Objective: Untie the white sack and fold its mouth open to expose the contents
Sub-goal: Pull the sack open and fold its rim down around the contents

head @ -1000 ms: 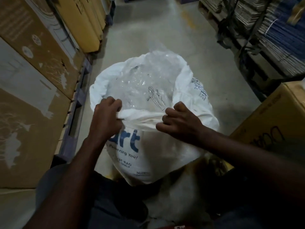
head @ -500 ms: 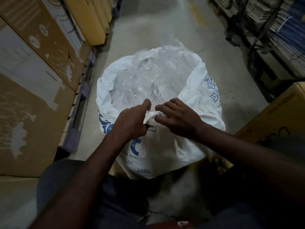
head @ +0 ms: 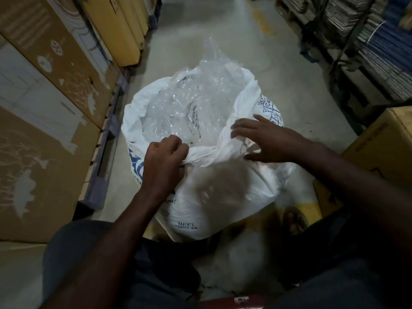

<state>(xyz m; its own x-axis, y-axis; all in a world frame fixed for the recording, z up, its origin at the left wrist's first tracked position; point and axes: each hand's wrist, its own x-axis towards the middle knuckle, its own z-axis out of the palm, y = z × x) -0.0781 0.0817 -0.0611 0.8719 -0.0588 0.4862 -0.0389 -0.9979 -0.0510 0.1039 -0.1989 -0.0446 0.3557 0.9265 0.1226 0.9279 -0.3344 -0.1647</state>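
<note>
Sack (head: 223, 197) upright on floor (head: 223, 41), mouth open, rim rolled outward. Clear plastic liner (head: 189, 112) crumpled inside, one corner sticking up at far side. Left hand (head: 163, 162) fisted on near rim, pinching rolled fabric. Right hand (head: 267, 139) spread flat, fingers splayed, resting on right rim fold. Blue print on sack's left side and right rim. Cartons (head: 44, 108) stacked on left, carton (head: 383, 148) at right, bundled stacks (head: 367, 41) on far right shelf.
</note>
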